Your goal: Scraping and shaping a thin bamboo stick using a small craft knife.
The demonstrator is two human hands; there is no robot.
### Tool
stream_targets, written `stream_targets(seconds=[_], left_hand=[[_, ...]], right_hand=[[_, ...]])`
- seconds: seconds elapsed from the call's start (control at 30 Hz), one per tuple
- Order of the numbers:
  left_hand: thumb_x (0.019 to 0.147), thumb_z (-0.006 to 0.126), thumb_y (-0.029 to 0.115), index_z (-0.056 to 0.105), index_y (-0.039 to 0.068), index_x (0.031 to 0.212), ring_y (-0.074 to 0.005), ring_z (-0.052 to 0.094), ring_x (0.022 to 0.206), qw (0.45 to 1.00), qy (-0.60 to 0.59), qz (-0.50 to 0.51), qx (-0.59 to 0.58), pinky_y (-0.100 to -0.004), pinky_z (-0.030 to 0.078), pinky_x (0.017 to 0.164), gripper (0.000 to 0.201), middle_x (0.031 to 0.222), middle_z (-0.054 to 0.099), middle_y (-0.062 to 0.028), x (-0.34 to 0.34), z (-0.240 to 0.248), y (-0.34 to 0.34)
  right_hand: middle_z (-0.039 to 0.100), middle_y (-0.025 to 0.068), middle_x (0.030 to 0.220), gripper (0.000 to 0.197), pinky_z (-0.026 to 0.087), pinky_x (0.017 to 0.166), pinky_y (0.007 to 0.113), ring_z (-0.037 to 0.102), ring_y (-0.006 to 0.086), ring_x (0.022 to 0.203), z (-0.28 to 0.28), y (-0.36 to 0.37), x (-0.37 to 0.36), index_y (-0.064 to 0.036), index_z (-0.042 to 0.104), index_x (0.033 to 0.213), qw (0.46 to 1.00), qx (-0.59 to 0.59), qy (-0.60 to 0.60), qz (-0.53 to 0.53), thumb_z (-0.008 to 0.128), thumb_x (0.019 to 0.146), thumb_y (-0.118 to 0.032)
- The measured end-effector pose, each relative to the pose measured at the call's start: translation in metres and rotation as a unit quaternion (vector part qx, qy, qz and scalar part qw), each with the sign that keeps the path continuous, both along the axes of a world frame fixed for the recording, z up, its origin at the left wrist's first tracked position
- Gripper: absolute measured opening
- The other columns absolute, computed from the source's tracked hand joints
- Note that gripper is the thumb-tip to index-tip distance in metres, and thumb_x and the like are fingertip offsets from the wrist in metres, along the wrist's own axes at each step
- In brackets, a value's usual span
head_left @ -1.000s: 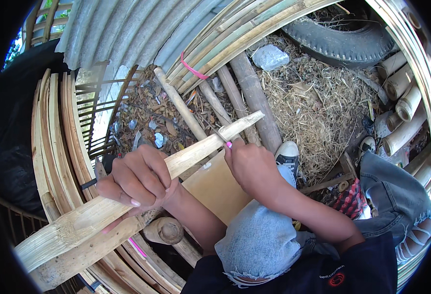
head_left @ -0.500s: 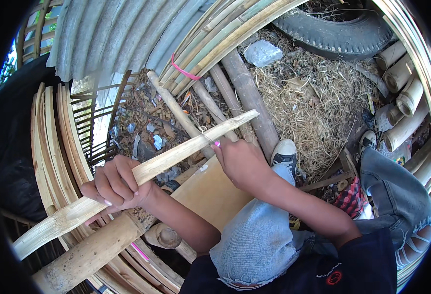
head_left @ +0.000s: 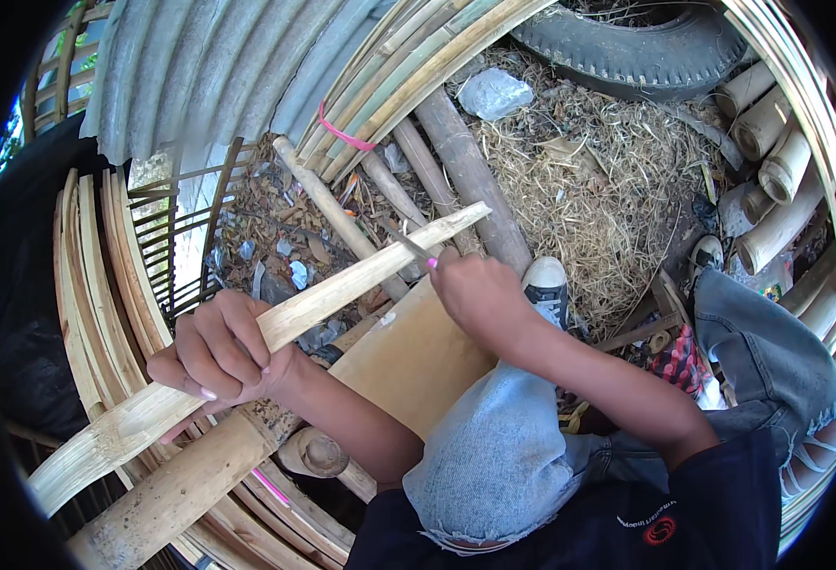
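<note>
A pale split bamboo strip (head_left: 332, 294) slants from the lower left up to the middle of the head view. My left hand (head_left: 223, 350) is closed around its nearer half, fingers over the top. My right hand (head_left: 483, 296) is closed on a knife (head_left: 412, 245), whose narrow blade lies across the strip near its far end. The knife's handle is mostly hidden in my fist, with a bit of pink showing beside the thumb. A thick bamboo pole (head_left: 185, 475) lies under the strip, close to my left hand.
Split bamboo slats (head_left: 81, 294) stand at the left, and a bundle tied with pink cord (head_left: 347, 133) lies ahead. Corrugated sheeting (head_left: 218, 76), a tyre (head_left: 632, 57) and cut bamboo poles (head_left: 784, 161) surround a floor of dry shavings (head_left: 589, 190). A tan board (head_left: 418, 347) lies by my knee.
My right hand has moved the knife a little toward the strip's far end, and more of the blade shows. My left hand keeps its hold. The whole view has shifted slightly.
</note>
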State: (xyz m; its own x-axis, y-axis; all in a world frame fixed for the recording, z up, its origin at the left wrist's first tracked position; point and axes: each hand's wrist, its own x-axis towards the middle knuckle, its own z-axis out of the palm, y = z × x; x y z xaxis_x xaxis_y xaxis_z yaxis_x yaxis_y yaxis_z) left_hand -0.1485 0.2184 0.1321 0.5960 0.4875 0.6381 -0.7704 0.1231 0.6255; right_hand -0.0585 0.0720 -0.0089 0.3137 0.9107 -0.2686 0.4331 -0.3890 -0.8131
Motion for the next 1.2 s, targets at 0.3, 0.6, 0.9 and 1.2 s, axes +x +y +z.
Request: stream_targets(seconds=[0.3,0.6,0.9,1.2], left_hand=[[0.083,0.058,0.046,0.034,0.012,0.057,-0.0039,0.034,0.025,0.997,-0.007,-0.072,0.006,-0.0160,0.029,0.025,0.049,0.036,0.039,0.0009,0.025,-0.001,-0.006],[0.084,0.059,0.037,0.032,0.013,0.055,-0.0041,0.032,0.025,0.998,0.007,-0.060,0.002,-0.0170,0.028,0.025,0.047,0.035,0.039,-0.0003,0.022,0.003,-0.001],[0.078,0.070,0.031,0.036,0.010,0.060,-0.0044,0.037,0.028,0.993,0.000,-0.115,0.035,-0.0166,0.030,0.029,0.044,0.039,0.044,-0.0007,0.037,-0.001,-0.002],[0.078,0.051,0.004,0.030,0.014,0.061,-0.0013,0.031,0.024,0.992,0.042,-0.113,0.037,-0.0146,0.032,0.026,0.029,0.036,0.040,0.0037,0.053,0.005,0.015]], right_hand=[[0.062,0.0221,0.073,0.035,0.051,0.064,0.045,0.063,0.0376,0.069,-0.020,0.001,0.017,0.0016,0.062,0.076,0.998,-0.049,0.036,-0.001,0.042,0.091,-0.023],[0.063,0.0207,0.076,0.020,0.051,0.069,0.045,0.064,0.0362,0.071,-0.067,-0.001,0.020,0.0019,0.063,0.081,0.993,-0.081,-0.031,0.084,0.048,0.085,-0.011],[0.061,0.0241,0.087,0.028,0.047,0.073,0.044,0.061,0.0381,0.082,-0.097,-0.010,0.086,0.0030,0.059,0.088,0.992,-0.106,0.064,0.007,0.049,0.088,-0.023],[0.059,0.0165,0.090,0.046,0.044,0.079,0.035,0.058,0.0290,0.088,-0.028,0.005,0.086,-0.0007,0.054,0.099,0.982,0.141,0.126,-0.025,0.077,0.065,-0.023]])
